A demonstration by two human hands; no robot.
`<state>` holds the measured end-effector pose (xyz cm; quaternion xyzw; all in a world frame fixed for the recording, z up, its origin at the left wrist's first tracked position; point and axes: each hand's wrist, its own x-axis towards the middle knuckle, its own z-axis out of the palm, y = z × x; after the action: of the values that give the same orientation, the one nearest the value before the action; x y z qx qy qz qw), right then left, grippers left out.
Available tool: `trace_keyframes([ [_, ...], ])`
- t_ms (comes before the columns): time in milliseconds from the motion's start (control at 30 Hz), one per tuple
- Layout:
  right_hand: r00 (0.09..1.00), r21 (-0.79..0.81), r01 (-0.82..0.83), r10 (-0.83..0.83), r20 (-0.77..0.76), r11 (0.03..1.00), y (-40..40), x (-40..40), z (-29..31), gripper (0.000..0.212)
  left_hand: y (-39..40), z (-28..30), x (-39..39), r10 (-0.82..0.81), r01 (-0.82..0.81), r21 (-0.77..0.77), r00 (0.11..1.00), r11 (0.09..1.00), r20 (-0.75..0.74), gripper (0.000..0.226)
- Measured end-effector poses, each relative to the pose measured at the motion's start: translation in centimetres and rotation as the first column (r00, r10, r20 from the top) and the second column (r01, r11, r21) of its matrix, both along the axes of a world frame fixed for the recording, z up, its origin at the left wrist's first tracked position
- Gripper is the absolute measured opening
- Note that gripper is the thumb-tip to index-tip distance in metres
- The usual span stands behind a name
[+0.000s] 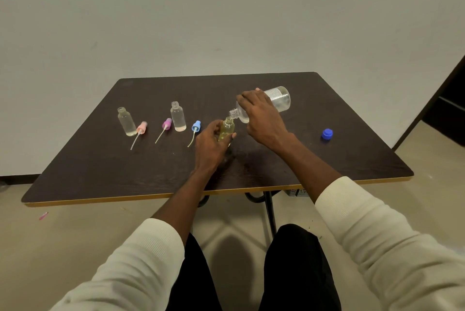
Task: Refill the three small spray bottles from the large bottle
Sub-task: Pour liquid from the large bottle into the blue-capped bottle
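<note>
Table top (130, 167), lower centre: dark wood-grain laminate, matt, with a paler yellowish edge band. Large bottle (279, 99), centre right: clear glossy plastic, printed paper-like label. Three small bottles (178, 117), centre left: clear smooth plastic, one yellow-tinted. Spray heads (167, 123) and blue cap (326, 133): opaque, smooth coloured plastic. Sleeves (377, 230), bottom: cream ribbed knit cloth. Wall (226, 9): matt, plain.

The left hand (210, 143) covers the bottom half of the yellowish small bottle (226, 129), so no telling if its base touches the table. The right hand (261, 115) hides the large bottle's (273, 102) middle. Label print is too tiny to read, and liquid at the necks is too small to make out.
</note>
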<state>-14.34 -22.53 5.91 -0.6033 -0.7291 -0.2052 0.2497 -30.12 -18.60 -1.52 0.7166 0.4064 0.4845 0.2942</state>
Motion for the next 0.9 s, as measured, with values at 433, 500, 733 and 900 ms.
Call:
trace_keyframes([
  [433, 1.000, -0.005, 0.003, -0.003, 0.009, 1.000, 0.12, -0.02, 0.04, 0.063, -0.08, 0.13, -0.10, -0.012, 0.012, -0.002, 1.000, 1.000, 0.008, 0.029],
  [500, 1.000, -0.007, 0.004, -0.004, 0.012, 1.000, 0.12, -0.04, 0.01, 0.063, -0.02, 0.13, -0.10, -0.009, 0.009, -0.002, 1.000, 1.000, 0.004, 0.031],
  [733, 1.000, -0.005, 0.006, -0.006, 0.009, 1.000, 0.06, -0.14, 0.09, 0.064, 0.05, 0.08, -0.13, -0.007, 0.007, -0.019, 1.000, 1.000, 0.000, 0.034],
  [900, 1.000, -0.015, 0.010, -0.010, 0.010, 1.000, 0.00, -0.20, 0.14, 0.063, -0.10, 0.25, -0.13, -0.006, 0.005, -0.019, 1.000, 1.000, -0.005, 0.034],
])
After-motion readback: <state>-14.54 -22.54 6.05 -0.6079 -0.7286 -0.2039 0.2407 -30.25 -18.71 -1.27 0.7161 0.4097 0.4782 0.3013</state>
